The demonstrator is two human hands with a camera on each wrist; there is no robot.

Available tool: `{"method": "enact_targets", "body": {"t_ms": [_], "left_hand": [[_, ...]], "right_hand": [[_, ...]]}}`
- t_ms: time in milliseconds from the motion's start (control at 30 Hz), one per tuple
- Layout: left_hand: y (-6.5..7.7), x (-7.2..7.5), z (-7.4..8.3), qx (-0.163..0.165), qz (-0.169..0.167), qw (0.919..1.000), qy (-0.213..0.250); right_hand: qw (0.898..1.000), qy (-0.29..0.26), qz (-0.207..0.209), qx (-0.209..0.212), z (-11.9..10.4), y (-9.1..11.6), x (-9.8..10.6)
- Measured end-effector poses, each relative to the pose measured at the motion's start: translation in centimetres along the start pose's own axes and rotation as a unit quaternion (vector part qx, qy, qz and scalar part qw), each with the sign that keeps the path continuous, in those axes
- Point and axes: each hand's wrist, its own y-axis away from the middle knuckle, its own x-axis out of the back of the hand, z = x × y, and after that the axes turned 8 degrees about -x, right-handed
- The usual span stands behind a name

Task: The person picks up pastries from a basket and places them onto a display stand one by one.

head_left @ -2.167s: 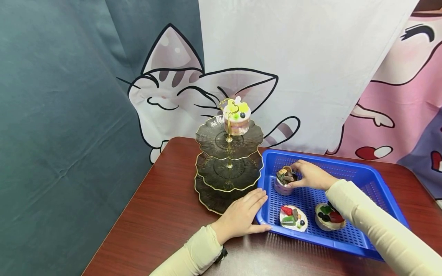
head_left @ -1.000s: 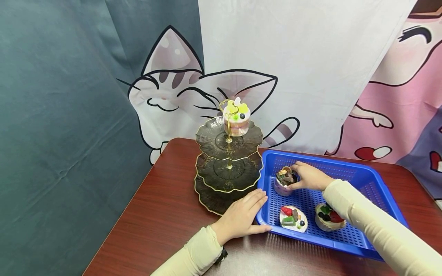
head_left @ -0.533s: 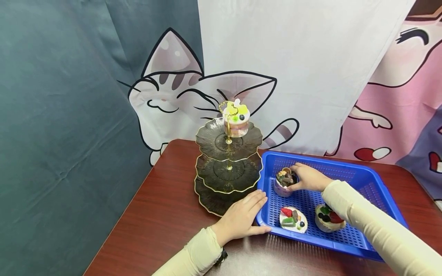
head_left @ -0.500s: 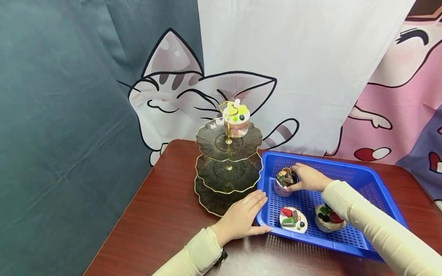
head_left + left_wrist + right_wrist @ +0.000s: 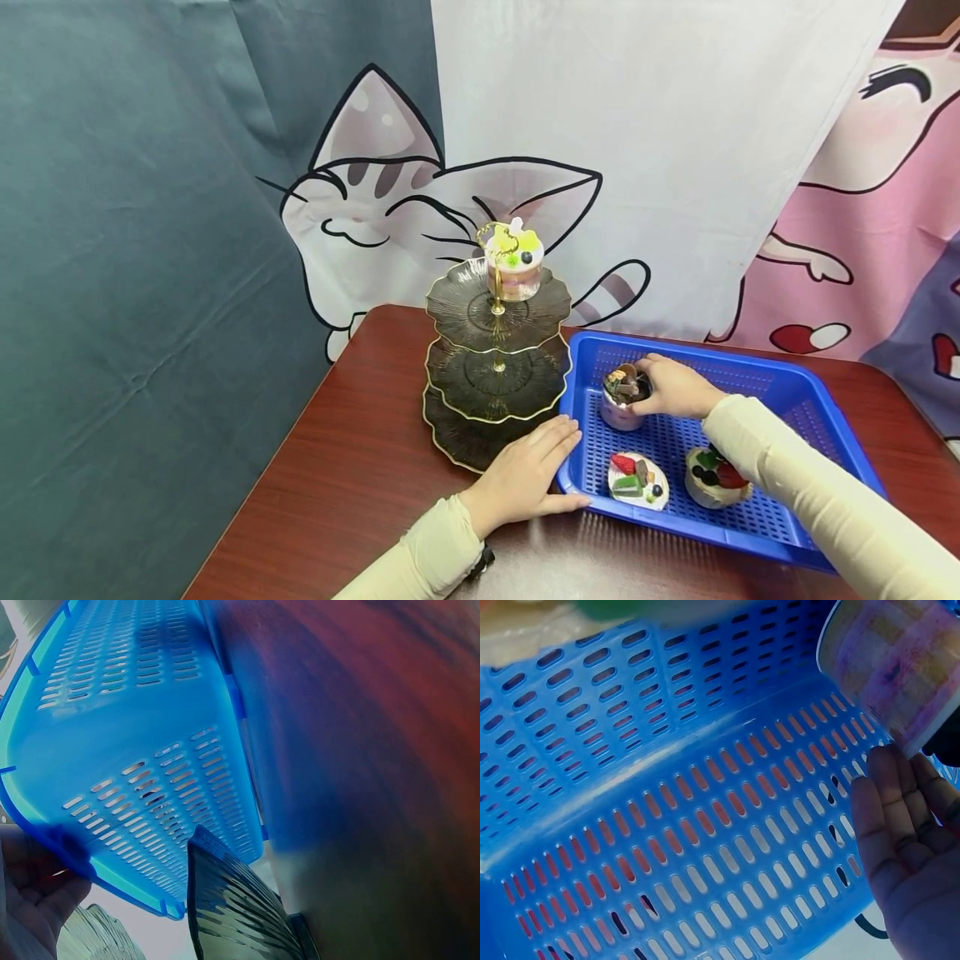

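Note:
My right hand [image 5: 678,389] reaches into the blue plastic basket [image 5: 810,433] and holds a small toy cake [image 5: 621,412], chocolate-topped, thumb on the near side and fingers behind. The right wrist view shows the pink and cream side of this cake [image 5: 896,667] tilted, its base at the fingertips. My left hand [image 5: 521,475] rests on the basket's left rim with straight fingers and the thumb along the near corner. Nearer in the basket lie an oval white cake [image 5: 637,483] topped with strawberry and green fruit, and a round tart [image 5: 708,483], partly behind the right sleeve.
Left of the basket stands a dark three-tier stand [image 5: 498,379] with gold edges. On its top tier a yellow-topped cake [image 5: 517,279] sits beside the gold heart handle. Cat-print curtain [image 5: 652,100] hangs behind the reddish wooden table [image 5: 315,483].
My right hand and the chocolate-topped cake shift very slightly right. The left hand keeps its place on the rim. The head view tilts up a little.

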Motion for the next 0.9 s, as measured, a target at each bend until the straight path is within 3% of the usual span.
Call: {"method": "enact_targets", "body": {"t_ms": [467, 900], "left_hand": [[-0.1, 0.0, 0.0, -0.003, 0.008, 0.9999, -0.007], [0.0, -0.3, -0.2, -0.006, 0.009, 0.9998, -0.016]], "right_hand": [[1.0, -0.015, -0.004, -0.027, 0.0, 0.4, 1.5], [1.0, -0.008, 0.018, -0.018, -1.0, 0.9, 4.9]]}}
